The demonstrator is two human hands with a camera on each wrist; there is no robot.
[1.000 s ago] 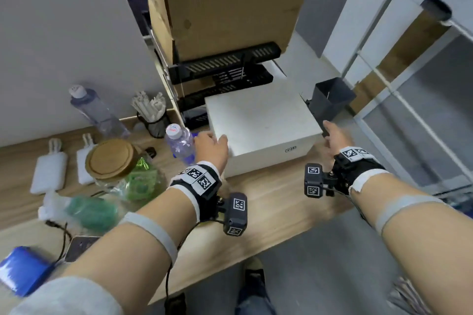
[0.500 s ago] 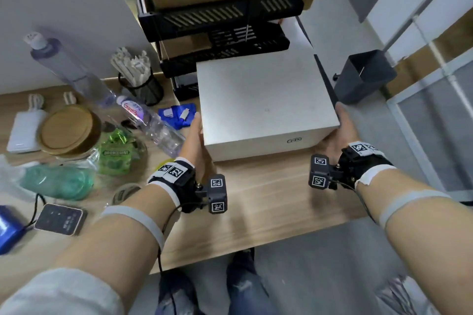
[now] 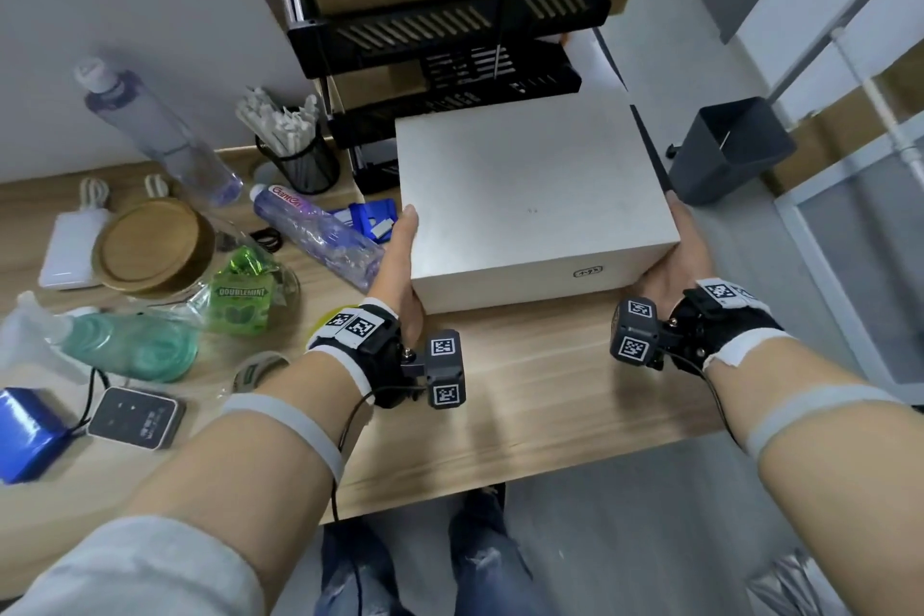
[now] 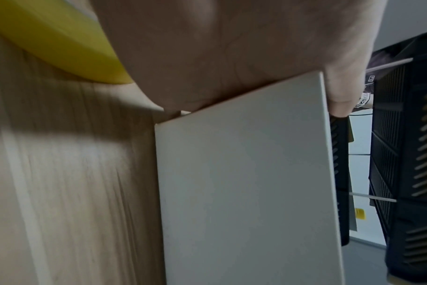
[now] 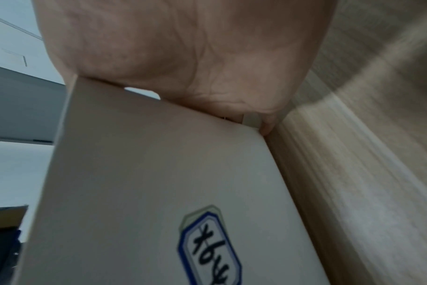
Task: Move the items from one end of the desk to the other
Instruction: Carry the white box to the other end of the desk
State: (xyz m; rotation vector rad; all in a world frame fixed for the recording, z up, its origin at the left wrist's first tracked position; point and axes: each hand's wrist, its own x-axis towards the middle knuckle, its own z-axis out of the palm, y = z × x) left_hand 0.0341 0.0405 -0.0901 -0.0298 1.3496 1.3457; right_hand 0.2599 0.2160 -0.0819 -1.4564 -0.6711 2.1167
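Observation:
A white box (image 3: 530,195) with a small label on its front sits at the right end of the wooden desk (image 3: 525,390). My left hand (image 3: 400,260) clasps its left side, palm flat against it and thumb along the top edge. My right hand (image 3: 675,260) clasps the right side. In the left wrist view the left hand (image 4: 232,48) lies over the white box (image 4: 244,173) at its corner. In the right wrist view the right hand (image 5: 183,48) wraps the white box (image 5: 146,183), a fingertip down at its bottom edge. I cannot tell whether the box is off the desk.
Just left of the box lie a clear plastic bottle (image 3: 320,235) and a blue item (image 3: 372,218). Behind stand a pen cup (image 3: 295,155) and a black tray rack (image 3: 450,30) under a cardboard box. A jar, a green bottle and chargers crowd the left. A black bin (image 3: 725,150) hangs beyond the desk end.
Both hands have moved from the box's top corners down onto its two sides and taken hold. The small bottle that stood by my left hand now lies on its side.

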